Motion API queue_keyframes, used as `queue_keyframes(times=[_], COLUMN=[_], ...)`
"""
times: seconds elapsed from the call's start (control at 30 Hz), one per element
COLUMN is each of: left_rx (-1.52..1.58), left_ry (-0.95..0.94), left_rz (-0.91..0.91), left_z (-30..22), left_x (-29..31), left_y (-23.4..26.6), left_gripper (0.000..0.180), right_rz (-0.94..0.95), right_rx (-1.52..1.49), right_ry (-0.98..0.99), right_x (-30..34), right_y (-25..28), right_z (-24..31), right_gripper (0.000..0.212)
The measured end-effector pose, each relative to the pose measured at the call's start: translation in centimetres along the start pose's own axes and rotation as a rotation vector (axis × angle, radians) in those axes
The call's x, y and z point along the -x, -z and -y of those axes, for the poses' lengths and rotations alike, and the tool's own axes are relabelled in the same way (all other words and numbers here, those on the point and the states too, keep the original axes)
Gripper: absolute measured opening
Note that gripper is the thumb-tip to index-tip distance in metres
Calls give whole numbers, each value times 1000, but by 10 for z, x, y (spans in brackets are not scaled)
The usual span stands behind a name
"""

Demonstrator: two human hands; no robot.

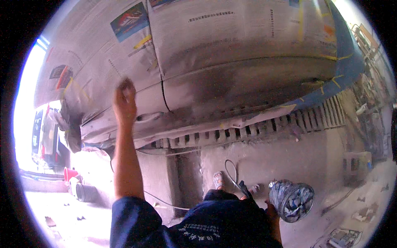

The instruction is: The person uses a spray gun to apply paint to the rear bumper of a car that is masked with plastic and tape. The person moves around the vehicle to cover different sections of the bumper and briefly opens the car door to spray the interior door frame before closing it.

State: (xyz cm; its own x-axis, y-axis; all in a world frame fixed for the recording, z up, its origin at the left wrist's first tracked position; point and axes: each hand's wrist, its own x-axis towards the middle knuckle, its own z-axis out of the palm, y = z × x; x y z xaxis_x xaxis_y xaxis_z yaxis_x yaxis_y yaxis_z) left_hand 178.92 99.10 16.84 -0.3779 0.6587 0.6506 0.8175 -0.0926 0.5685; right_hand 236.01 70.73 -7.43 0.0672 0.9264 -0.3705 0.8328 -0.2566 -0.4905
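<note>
In front of me is a car's side (248, 82), coated in dull pinkish grey, with a dark door seam and a door handle (149, 117). Printed masking paper (231, 25) covers its upper part. My left hand (125, 97) is raised before the panel, left of the seam; its fingers are smeared by motion, and I cannot tell if it touches the surface. Low at my right side, my right hand (271, 210) is closed on what looks like a spray gun with a paint-stained round cup (295, 201). My body partly hides that hand and the grip.
A thin hose (165, 203) runs along the floor and loops by my feet. Slatted grating (264, 126) lies along the car's lower edge. Blue sheeting (351, 62) covers the right end. A grey bucket (84, 193) and red container (70, 173) are at left; a stool (357, 163) stands right.
</note>
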Motion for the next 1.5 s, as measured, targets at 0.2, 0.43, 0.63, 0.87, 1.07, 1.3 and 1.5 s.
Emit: queue_keyframes(times=[0.2, 0.43, 0.63, 0.87, 1.07, 1.3, 1.5], left_rx=[-131, -335, -517, -437, -549, -244, -162], left_ry=[599, 523, 519, 316, 124, 869, 203], left_rz=[533, 1086, 1119, 1228, 1639, 1518, 1758], left_z=[43, -19, -77, -95, -124, -144, -192], left_x=[342, 582, 566, 556, 552, 523, 467], left_y=[16, 37, 21, -34, -95, -204, -330], left_gripper=[18, 39, 56, 45, 32, 35, 26], right_rz=[-265, -191, -276, -666, -1018, -1278, -1149], right_rx=[49, -774, -1040, -1141, -1298, -1365, -1509], right_ry=[625, 71, -55, -71, -259, -300, -136], right_x=[-18, -33, -32, -27, -43, -79, -97], right_y=[57, 131, 206, 278, 333, 393, 435], right_z=[20, -45, -95, -119, -136, -194, -264], right_gripper=[22, 28, 33, 37, 28, 26, 23])
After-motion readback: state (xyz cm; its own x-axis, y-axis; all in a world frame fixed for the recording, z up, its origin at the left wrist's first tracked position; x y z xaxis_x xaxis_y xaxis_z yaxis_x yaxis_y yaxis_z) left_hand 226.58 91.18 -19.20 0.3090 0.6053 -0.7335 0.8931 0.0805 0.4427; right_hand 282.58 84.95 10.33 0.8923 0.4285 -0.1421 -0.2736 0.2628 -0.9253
